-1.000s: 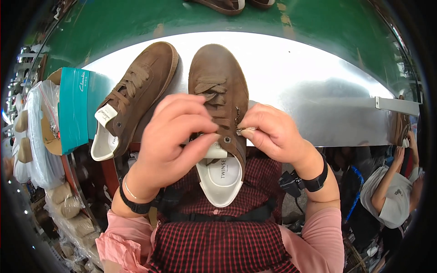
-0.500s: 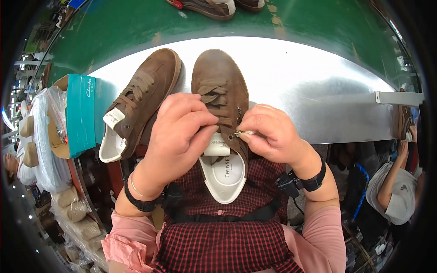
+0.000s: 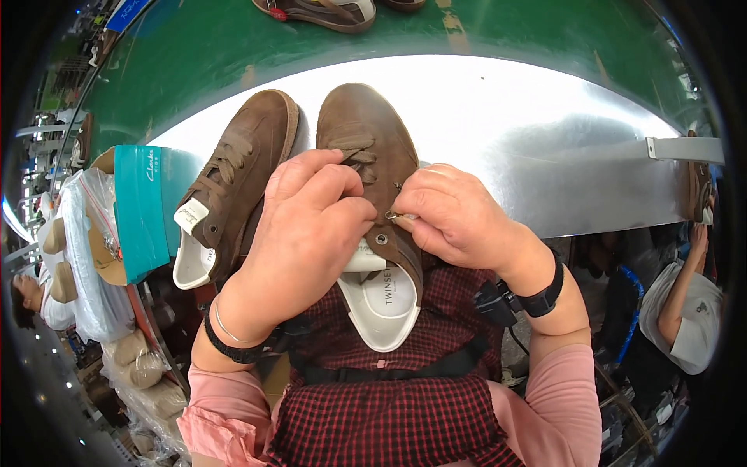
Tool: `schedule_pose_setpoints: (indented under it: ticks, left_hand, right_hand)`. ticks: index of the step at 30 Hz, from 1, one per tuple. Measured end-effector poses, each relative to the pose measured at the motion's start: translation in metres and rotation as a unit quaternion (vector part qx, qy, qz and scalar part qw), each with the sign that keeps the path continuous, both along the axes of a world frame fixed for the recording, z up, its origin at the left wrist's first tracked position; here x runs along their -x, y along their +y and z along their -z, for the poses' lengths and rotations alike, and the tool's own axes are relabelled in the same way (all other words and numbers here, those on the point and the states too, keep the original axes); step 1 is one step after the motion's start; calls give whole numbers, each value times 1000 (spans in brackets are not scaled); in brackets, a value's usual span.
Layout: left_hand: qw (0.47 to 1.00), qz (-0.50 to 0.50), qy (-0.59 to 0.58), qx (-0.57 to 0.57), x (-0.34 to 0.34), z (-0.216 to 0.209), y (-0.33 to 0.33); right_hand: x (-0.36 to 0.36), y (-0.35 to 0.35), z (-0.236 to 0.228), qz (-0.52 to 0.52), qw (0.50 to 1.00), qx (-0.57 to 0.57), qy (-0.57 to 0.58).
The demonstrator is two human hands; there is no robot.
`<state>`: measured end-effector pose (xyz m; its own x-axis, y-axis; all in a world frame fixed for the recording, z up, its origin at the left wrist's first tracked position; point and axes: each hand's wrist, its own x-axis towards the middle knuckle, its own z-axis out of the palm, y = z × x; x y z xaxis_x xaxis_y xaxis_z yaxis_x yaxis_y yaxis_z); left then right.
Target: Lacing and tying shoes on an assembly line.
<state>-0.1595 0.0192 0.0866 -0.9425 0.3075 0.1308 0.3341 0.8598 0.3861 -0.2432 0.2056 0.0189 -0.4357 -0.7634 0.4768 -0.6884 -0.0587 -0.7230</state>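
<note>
A brown suede sneaker [image 3: 366, 109] points away from me, its white heel toward my body. My left hand [image 3: 307, 226] lies over its left side, fingers curled closed on the laces and tongue; the thumb's exact hold is hidden. Between thumb and forefinger my right hand [image 3: 455, 218] pinches a small metal clasp [image 3: 391, 215] at the sneaker's right side. The clasp is just beyond a metal eyelet [image 3: 381, 240], apart from it. A short piece of chain [image 3: 398, 187] shows above my right fingertips. A matching brown sneaker [image 3: 261, 128] rests at the left, untouched.
A teal box [image 3: 142, 214] stands left of the shoes, beside plastic-wrapped goods [image 3: 105, 265]. Beneath the shoes is a shiny metal sheet [image 3: 545, 156], bordered by a green tabletop [image 3: 194, 70]. More shoes [image 3: 334, 15] sit at the far edge. Another person [image 3: 685, 319] is at right.
The view has shifted slightly. My right hand has lifted the clasp a little farther from the eyelet, away from my body. My left hand stays on the sneaker with its fingers bent.
</note>
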Motion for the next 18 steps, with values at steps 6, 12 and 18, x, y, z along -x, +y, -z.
schedule_pose_setpoints:
  ticks: [6,12,18]
  left_hand:
    - [994,-7,-55,-95,5,-1,-7]
    - [997,-44,-22,-61,4,5,4]
    - [999,-9,-36,15,6,-3,5]
  right_hand:
    - [0,0,-1,-6,1000,12,9]
    - [5,-2,0,-13,998,6,55]
    - [3,-2,6,-19,998,23,61]
